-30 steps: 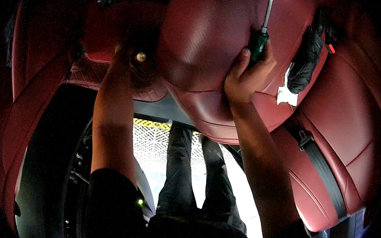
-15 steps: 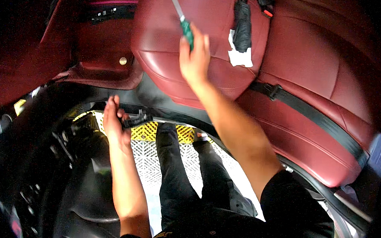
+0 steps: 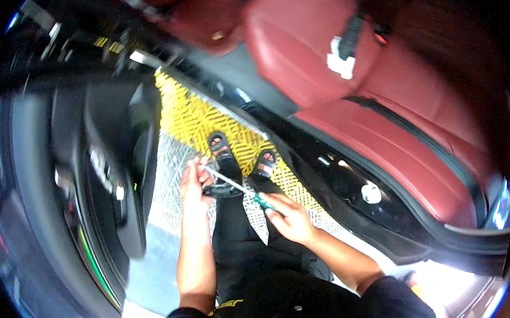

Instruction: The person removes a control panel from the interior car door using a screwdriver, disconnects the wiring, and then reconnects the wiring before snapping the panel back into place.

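Observation:
My right hand [image 3: 283, 217] is closed on a screwdriver [image 3: 262, 201] with a green handle, its metal shank pointing up and left. My left hand [image 3: 195, 178] grips a small black plastic piece [image 3: 220, 189], partly hidden by my fingers and dark against my trousers. The screwdriver's tip is at my left fingers; whether it touches them is too blurred to tell. Both hands are in front of my legs, over a yellow and white grid floor [image 3: 182, 101] outside the car.
An open black door [image 3: 108, 143] stands at my left. Red leather seats [image 3: 407, 99] lie beyond the door sill [image 3: 336, 182], with a black folded item [image 3: 349, 38] on white paper and a black seat belt [image 3: 438, 160]. My sandalled feet [image 3: 220, 145] are on the floor grid.
I have moved back from the seats to stand at the doorway. The screwdriver has come down from over the seat to my left hand, which now sits lower, before my legs.

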`<action>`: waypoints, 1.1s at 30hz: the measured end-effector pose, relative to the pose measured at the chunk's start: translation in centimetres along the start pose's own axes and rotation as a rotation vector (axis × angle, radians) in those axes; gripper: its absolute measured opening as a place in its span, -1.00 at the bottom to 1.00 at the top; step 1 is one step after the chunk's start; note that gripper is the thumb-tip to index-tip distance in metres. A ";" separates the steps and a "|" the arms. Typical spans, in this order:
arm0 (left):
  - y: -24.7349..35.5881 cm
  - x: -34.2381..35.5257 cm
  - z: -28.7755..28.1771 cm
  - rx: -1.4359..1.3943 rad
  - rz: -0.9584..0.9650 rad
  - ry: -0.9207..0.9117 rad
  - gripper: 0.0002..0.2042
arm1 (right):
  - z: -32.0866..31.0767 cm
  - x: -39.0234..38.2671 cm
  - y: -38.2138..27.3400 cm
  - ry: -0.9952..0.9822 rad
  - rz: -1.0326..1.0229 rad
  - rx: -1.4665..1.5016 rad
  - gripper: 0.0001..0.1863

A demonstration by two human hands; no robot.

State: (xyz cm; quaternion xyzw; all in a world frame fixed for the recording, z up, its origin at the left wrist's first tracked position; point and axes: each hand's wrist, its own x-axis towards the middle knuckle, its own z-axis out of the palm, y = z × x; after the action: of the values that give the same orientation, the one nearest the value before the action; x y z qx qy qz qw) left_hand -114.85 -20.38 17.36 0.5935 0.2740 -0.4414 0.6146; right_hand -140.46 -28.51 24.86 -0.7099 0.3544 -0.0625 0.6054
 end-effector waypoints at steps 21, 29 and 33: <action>7.2 -5.6 -18.2 -0.260 0.079 -0.132 -0.77 | 14.2 -4.9 -7.6 -0.010 -0.003 0.165 -0.54; 11.2 -5.1 -18.9 -0.257 0.077 -0.077 -0.80 | 18.4 -4.7 -9.0 0.107 -0.256 0.216 -0.66; 12.5 -3.8 -19.5 -0.197 0.139 -0.004 -0.67 | 19.6 -2.8 -9.4 0.087 -0.319 0.170 -0.54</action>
State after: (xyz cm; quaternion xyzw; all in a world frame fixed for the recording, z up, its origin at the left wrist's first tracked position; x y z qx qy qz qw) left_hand -102.05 -1.76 23.89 0.5472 0.2731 -0.3699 0.6994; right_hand -128.43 -10.77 29.22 -0.7001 0.2564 -0.2183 0.6297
